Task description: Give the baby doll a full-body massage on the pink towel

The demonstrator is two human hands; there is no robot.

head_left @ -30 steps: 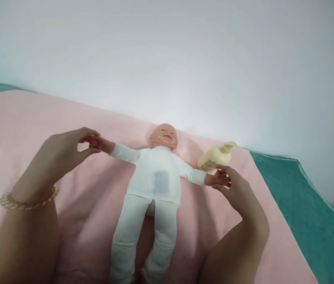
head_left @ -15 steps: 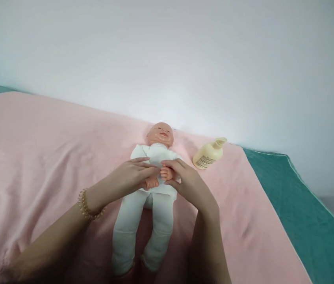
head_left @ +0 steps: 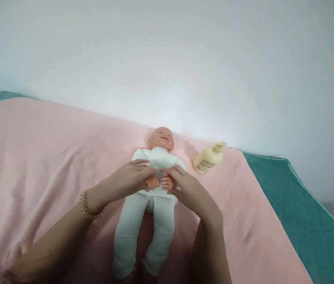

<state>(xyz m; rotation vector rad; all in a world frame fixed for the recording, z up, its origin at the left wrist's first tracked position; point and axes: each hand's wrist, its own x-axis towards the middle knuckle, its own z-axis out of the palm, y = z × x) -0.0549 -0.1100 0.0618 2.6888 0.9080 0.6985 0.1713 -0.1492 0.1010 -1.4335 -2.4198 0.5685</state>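
Observation:
A baby doll (head_left: 159, 197) in a white top and white trousers lies on its back, head away from me. My left hand (head_left: 134, 175) is closed around one of the doll's hands (head_left: 153, 183), on the left side of its belly. Opposite it, my right hand (head_left: 186, 183) grips the doll's other hand (head_left: 167, 183) between thumb and fingers. Both small doll hands poke out close together over the belly. The doll's feet are in shadow at the bottom edge.
Beneath the doll spreads a pink sheet (head_left: 51, 157) with creases on the left. A pale yellow pump bottle (head_left: 208, 158) stands tilted in view to the right of the doll's head. Green cloth (head_left: 291, 197) shows beyond the sheet at right, and a white wall (head_left: 167, 59) rises behind.
The whole scene sits slightly lower in view. My left fingers have drawn back a little from the middle, and the doll's hands are slightly farther apart.

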